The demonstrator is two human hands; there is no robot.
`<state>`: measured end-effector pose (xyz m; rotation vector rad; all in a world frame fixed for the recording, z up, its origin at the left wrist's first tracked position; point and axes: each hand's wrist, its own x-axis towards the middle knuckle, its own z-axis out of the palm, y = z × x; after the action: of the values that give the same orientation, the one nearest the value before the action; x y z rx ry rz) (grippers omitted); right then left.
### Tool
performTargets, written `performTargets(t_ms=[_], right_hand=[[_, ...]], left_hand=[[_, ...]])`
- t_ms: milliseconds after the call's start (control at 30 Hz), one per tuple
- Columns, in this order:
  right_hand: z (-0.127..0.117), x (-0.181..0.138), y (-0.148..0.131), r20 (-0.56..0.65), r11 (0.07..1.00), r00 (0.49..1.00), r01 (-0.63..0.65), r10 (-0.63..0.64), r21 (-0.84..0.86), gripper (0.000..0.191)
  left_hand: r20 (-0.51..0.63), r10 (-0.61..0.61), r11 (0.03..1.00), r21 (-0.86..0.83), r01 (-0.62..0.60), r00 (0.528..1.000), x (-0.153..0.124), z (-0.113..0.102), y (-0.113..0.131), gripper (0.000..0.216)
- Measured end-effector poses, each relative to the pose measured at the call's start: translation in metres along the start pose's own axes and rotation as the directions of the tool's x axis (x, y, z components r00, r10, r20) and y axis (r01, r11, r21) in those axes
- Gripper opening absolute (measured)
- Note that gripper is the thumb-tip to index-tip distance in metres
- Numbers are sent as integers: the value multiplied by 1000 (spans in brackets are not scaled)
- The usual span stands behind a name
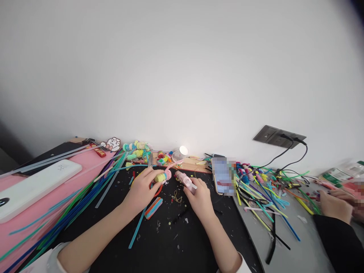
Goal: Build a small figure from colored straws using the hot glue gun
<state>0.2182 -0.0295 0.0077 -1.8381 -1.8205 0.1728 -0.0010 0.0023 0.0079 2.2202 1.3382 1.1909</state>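
coil [162, 176] in l hand [143, 187], pink tool [185, 181] in r hand [199, 197]

Fuzzy roll [162, 177] part-hidden by left fingers [152, 174]; phone screen [222, 173] partly pixelated.

Soft, fairly even light washed the pale wall [170, 76], dimming toward the far left. At the back edge of the table [196, 242], a cup [179, 154] glared almost pure white at its mouth. Shadows barely showed on the black surface. The left hand [145, 187] and right hand [201, 197] looked fairly crisp; wide-angle distortion stretched the table's left edge, and mosaic blocks covered part of the phone [220, 176].
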Motion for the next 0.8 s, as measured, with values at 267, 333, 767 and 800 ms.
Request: performTargets(t_ms=[267,333,767,800], right_hand=[[-10,-2,-8,-138,902,963,267,-233,340,53],[-12,-3,-10,-123,866,960,280,-252,415,50],[-3,-7,-10,148,961,964,190,-221,200,72],[-4,-7,-10,154,974,971,156,-182,166,72]], left_hand=[[192,182,982,-89,-168,964,-3,2,4,24],[196,186,981,-93,-170,963,-4,2,5,24],[-96,-41,998,-59,35,995,4,-3,-11,22],[-91,-38,997,-65,32,995,4,-3,-10,22]])
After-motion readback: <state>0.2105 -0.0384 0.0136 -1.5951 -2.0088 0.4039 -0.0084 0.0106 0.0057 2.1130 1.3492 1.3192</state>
